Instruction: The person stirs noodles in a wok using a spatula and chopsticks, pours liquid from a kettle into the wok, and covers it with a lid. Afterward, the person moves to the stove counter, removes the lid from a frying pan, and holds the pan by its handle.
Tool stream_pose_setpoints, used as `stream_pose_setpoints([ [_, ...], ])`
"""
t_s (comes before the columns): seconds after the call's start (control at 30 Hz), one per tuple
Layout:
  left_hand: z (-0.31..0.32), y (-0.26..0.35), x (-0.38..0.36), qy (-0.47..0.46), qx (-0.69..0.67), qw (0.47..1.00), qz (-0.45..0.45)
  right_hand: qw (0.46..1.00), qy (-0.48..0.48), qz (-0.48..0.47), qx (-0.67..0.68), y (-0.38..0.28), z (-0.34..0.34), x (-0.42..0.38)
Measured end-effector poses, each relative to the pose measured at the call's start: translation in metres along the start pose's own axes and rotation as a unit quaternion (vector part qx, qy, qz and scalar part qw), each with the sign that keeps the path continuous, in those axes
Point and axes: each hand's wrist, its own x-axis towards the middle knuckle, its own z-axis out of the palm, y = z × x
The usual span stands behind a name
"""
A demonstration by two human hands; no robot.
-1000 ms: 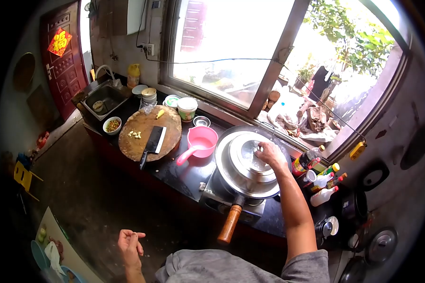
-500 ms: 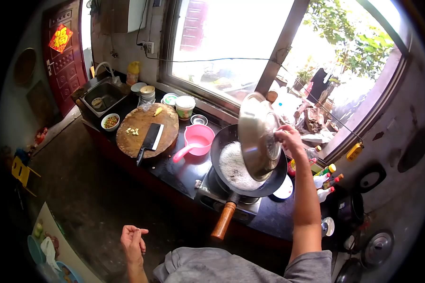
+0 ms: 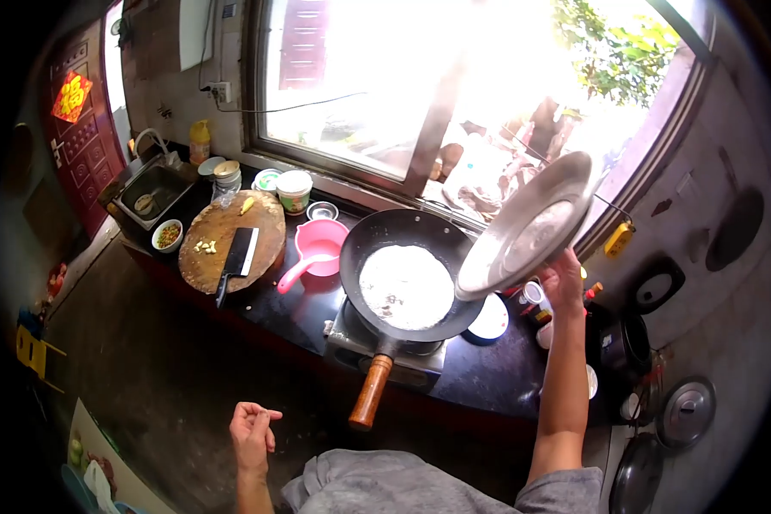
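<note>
My right hand (image 3: 562, 281) holds a metal wok lid (image 3: 531, 218) up at the right of the wok, tilted so its inner side faces me. The fingers' grip behind the lid is largely hidden. Below and to the left, a black wok (image 3: 375, 231) with a wooden handle (image 3: 371, 392) sits on a gas stove (image 3: 344, 353). White, frothy liquid (image 3: 407, 284) covers the wok's bottom. Low in front of my body, my left hand (image 3: 253, 435) hangs in the air with loosely curled fingers, apart from everything, and nothing shows in it.
Left of the wok stand a pink ladle (image 3: 324, 236) and a round chopping board (image 3: 201, 224) with a cleaver (image 3: 239, 259) and garlic (image 3: 206, 248). A bowl of chopped food (image 3: 168, 235) is near the sink (image 3: 133, 206). A white lid (image 3: 490, 320) and several bottles stand to the right.
My right hand has carried the lid up and to the right, turning its inner side into view. The wok's contents are now uncovered. My left hand stays low and curled.
</note>
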Motion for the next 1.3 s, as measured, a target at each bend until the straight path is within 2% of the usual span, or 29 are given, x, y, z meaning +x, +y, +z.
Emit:
stream_pose_setpoints([
  [0.03,0.008,0.001,0.000,-0.015,-0.008,1.000,-0.008,0.999,0.015,-0.012,0.029,-0.008,-0.007,-0.014],
  [0.07,0.016,0.001,-0.001,-0.030,-0.015,0.999,-0.018,0.999,-0.027,-0.013,0.020,-0.014,-0.035,-0.023],
  [0.13,0.036,0.001,-0.001,-0.074,-0.028,0.995,-0.056,0.997,0.044,-0.045,-0.032,-0.033,-0.048,-0.053],
  [0.17,0.044,-0.002,0.000,-0.091,-0.017,0.994,-0.060,0.997,0.032,-0.034,-0.064,-0.039,-0.075,-0.066],
  [0.2,0.052,-0.006,0.001,-0.109,-0.007,0.992,-0.065,0.990,0.101,-0.030,-0.091,-0.038,-0.092,-0.077],
  [0.23,0.059,-0.008,0.000,-0.117,0.005,0.991,-0.066,0.979,0.122,-0.009,-0.162,-0.038,-0.108,-0.090],
  [0.33,0.075,-0.011,-0.001,-0.126,0.032,0.990,-0.061,0.926,0.179,0.059,-0.326,-0.002,-0.161,-0.115],
  [0.4,0.081,-0.012,-0.005,-0.122,0.044,0.990,-0.062,0.904,0.189,0.081,-0.376,0.033,-0.181,-0.127],
  [0.47,0.082,-0.017,-0.008,-0.124,0.066,0.988,-0.062,0.821,0.207,0.034,-0.530,0.084,-0.216,-0.130],
  [0.5,0.083,-0.020,-0.011,-0.120,0.077,0.988,-0.063,0.775,0.226,0.053,-0.588,0.096,-0.217,-0.130],
  [0.53,0.083,-0.022,-0.016,-0.114,0.079,0.988,-0.065,0.747,0.234,0.115,-0.611,0.094,-0.197,-0.130],
  [0.6,0.085,-0.027,-0.025,-0.100,0.080,0.989,-0.068,0.691,0.217,0.117,-0.679,0.112,-0.196,-0.123],
  [0.63,0.087,-0.028,-0.030,-0.086,0.080,0.990,-0.077,0.683,0.202,0.154,-0.685,0.118,-0.193,-0.117],
  [0.73,0.089,-0.032,-0.049,-0.044,0.078,0.991,-0.100,0.652,0.174,0.155,-0.722,0.146,-0.209,-0.103],
  [0.8,0.080,-0.041,-0.060,-0.023,0.075,0.991,-0.105,0.648,0.160,0.180,-0.722,0.156,-0.218,-0.098],
  [0.87,0.074,-0.042,-0.067,-0.001,0.076,0.992,-0.105,0.661,0.162,0.165,-0.714,0.167,-0.231,-0.096],
  [1.0,0.059,-0.047,-0.073,0.019,0.079,0.990,-0.118,0.646,0.160,0.104,-0.739,0.174,-0.237,-0.103],
  [1.07,0.049,-0.053,-0.072,0.010,0.061,0.991,-0.121,0.647,0.215,-0.002,-0.732,0.161,-0.191,-0.119],
  [1.13,0.037,-0.060,-0.067,0.012,0.046,0.992,-0.115,0.683,0.156,-0.082,-0.709,0.170,-0.177,-0.134],
  [1.17,0.030,-0.064,-0.063,0.015,0.040,0.992,-0.118,0.753,0.117,-0.070,-0.644,0.184,-0.165,-0.147],
  [1.2,0.021,-0.068,-0.059,0.016,0.037,0.992,-0.119,0.775,0.050,-0.029,-0.629,0.185,-0.118,-0.169],
  [1.23,0.013,-0.072,-0.054,0.016,0.032,0.992,-0.120,0.844,-0.014,-0.010,-0.536,0.201,-0.082,-0.193],
  [1.27,0.005,-0.075,-0.050,0.016,0.027,0.992,-0.121,0.849,-0.073,0.060,-0.520,0.226,-0.062,-0.216],
  [1.3,-0.003,-0.075,-0.045,0.010,0.025,0.992,-0.122,0.870,-0.107,0.258,-0.406,0.258,-0.047,-0.237],
])
